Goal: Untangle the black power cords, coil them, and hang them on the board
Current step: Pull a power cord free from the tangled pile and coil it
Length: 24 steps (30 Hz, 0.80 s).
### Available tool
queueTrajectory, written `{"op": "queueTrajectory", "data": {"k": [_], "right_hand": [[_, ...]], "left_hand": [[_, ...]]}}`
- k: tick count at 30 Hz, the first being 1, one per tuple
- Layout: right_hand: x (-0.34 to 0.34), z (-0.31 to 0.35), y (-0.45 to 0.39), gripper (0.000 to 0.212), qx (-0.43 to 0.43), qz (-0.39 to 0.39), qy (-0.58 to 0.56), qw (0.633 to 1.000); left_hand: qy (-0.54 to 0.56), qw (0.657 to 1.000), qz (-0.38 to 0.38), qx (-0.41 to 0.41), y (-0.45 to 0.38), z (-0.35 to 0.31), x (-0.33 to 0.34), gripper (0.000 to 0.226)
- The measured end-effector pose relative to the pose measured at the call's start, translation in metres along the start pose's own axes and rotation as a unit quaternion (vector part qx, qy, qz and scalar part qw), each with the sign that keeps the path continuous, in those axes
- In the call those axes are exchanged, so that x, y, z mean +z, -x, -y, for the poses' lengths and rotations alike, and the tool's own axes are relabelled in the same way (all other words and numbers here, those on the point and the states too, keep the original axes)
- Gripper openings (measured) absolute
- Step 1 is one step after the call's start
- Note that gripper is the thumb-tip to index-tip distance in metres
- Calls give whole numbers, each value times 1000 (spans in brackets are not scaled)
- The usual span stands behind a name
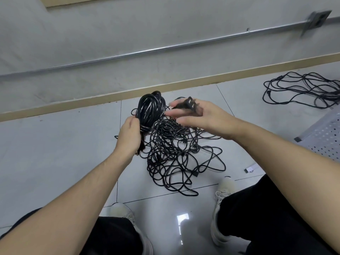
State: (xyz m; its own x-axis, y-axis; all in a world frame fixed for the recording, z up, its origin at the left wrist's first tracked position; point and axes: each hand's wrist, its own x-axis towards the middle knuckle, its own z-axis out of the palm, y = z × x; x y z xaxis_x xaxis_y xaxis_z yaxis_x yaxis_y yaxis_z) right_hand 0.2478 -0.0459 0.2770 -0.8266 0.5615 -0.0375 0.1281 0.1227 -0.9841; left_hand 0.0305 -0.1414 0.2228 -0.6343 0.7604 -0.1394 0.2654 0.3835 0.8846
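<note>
My left hand (128, 137) grips the coiled cord (150, 109) at its wrapped waist, fingers curled round the binding turns. My right hand (198, 116) holds the plug end (189, 104) at about two o'clock from the coil; it is blurred, so I cannot tell exactly how the fingers sit on it.

To finish this well, I'd say I should keep the left grip tight on the wraps so they don't loosen, then pass the plug through the loop and pull it snug before hanging.

The coil stands nearly upright, long axis running twelve to six, loop end toward twelve.

Below it, at five o'clock from my left hand, lies the tangled pile (174, 153) on the tiled floor (55, 153). Another loose cord bundle (303, 89) lies well apart at two o'clock, and the perforated board (323, 137) at three.
</note>
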Motion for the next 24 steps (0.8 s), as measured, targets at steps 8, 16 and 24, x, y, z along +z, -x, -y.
{"op": "queueTrajectory", "data": {"k": [8, 16, 24], "right_hand": [[18, 4, -1, 7, -117, 21, 164, 979], [9, -6, -20, 20, 19, -49, 108, 993], [-1, -9, -20, 28, 91, -129, 15, 987]], "left_hand": [[-231, 969, 81, 23, 5, -4, 5, 33], [-390, 886, 162, 193, 40, -14, 23, 40], [-424, 858, 136, 256, 49, -23, 24, 61]]}}
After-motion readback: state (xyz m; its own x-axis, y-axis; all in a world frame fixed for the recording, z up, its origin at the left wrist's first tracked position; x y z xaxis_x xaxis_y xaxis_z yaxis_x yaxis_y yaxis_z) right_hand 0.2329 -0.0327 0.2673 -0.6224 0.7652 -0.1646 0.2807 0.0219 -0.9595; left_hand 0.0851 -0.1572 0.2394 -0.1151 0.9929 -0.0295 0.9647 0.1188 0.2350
